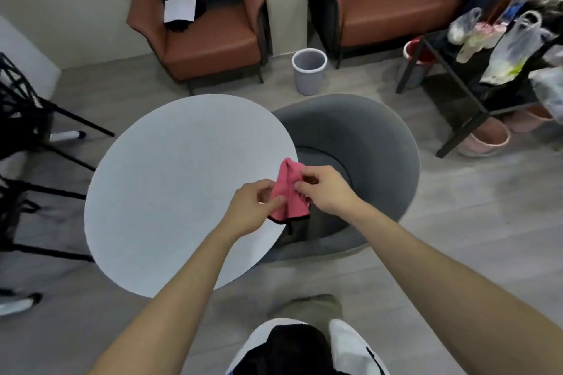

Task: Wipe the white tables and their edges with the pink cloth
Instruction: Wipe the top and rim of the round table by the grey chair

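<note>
The cloth (289, 196) is hanging bunched between the two hands, held up over the table's rim rather than lying on it. The left hand (251, 210) is pinching its lower left fold between thumb and forefinger. The right hand (324, 189) is pinching the upper right fold, its other fingers curling in. By my reading, the person is arranging the cloth into a pad before wiping. To do that well, the hands should be folding it flat with the dark-trimmed hem tucked under, so one broad face is meeting the top. The table (170, 186) is spreading out left of and beyond the left hand, so the job is calling for long overlapping strokes from the far side back, then cloth wrapped over the rim for the edge. A grey chair (374, 143) is sitting below and beyond the right hand, close against the rim, and is likely crowding the edge pass there. A bin (309, 70) is standing well beyond both hands.
</note>
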### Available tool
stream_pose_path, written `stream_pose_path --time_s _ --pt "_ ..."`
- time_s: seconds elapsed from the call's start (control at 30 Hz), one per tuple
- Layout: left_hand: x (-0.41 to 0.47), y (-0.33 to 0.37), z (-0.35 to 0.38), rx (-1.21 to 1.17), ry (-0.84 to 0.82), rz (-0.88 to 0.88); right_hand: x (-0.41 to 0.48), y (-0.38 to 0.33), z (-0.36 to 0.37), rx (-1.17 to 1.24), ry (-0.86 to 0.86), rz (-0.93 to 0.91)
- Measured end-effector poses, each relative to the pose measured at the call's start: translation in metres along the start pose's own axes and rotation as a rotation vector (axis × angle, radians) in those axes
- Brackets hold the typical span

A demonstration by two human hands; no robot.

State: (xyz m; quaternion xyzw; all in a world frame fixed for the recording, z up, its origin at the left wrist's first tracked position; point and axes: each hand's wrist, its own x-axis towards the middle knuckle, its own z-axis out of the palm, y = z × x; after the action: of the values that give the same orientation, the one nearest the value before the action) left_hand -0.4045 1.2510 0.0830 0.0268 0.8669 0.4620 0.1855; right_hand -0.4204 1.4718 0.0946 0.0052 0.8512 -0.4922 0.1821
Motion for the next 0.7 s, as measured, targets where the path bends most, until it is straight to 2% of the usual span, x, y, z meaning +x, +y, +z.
stream_pose_path --time_s 0.23,0.43,0.6,0.7 --pt "0.071 0.032 -0.038 0.094 0.298 -0.040 0.075 0.010 -0.119 -0.304 -0.012 -0.105" --pt "0.154 0.095 -0.026 0.063 0.237 -0.006 0.139 0.025 -0.240 -0.672 -0.050 -0.242" --pt "0.192 0.155 -0.010 -0.070 0.263 -0.016 0.181 0.023 -0.322 -0.668 -0.017 -0.298" --pt "0.207 0.180 -0.010 -0.078 0.284 -0.095 0.212 0.016 -0.352 -0.676 -0.087 -0.366"
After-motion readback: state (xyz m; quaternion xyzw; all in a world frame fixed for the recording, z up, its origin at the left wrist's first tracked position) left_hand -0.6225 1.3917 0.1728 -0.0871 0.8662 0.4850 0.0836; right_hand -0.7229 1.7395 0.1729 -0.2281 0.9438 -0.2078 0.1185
